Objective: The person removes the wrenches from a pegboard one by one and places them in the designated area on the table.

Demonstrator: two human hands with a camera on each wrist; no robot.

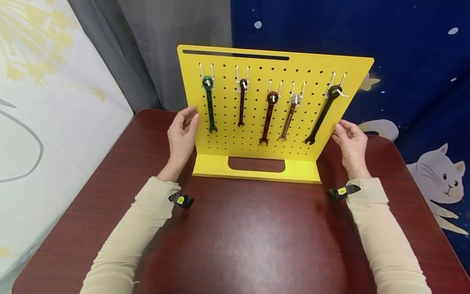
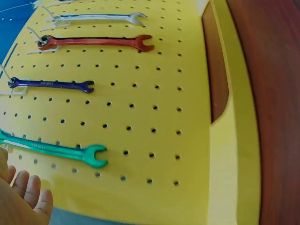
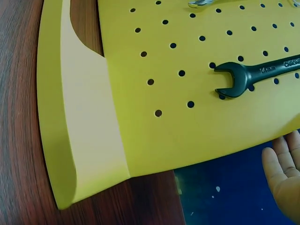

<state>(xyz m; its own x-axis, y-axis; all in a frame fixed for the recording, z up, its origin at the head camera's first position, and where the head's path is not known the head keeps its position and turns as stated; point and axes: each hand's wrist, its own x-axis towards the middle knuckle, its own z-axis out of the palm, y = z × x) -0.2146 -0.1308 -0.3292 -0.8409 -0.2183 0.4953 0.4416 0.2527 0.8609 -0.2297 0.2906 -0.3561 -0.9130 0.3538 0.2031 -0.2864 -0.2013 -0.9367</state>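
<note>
A yellow pegboard (image 1: 253,134) stands upright on its base on a dark red table (image 1: 249,237). Several wrenches hang from white hooks on it: green (image 1: 209,106), dark blue (image 1: 241,102), red (image 1: 268,118), silver (image 1: 290,116) and black (image 1: 323,114). My left hand (image 1: 182,132) is at the board's left edge with relaxed fingers (image 2: 28,192) beside the green wrench (image 2: 56,150). My right hand (image 1: 350,139) is at the right edge near the black wrench (image 3: 253,75); its fingers (image 3: 281,164) stay straight, a little off the edge. Neither hand holds anything.
A grey curtain (image 1: 154,49) and a blue backdrop with a cat (image 1: 440,175) hang behind the table. A white patterned panel (image 1: 47,102) stands along the left side. The base of the board has a cut-out slot (image 1: 256,164).
</note>
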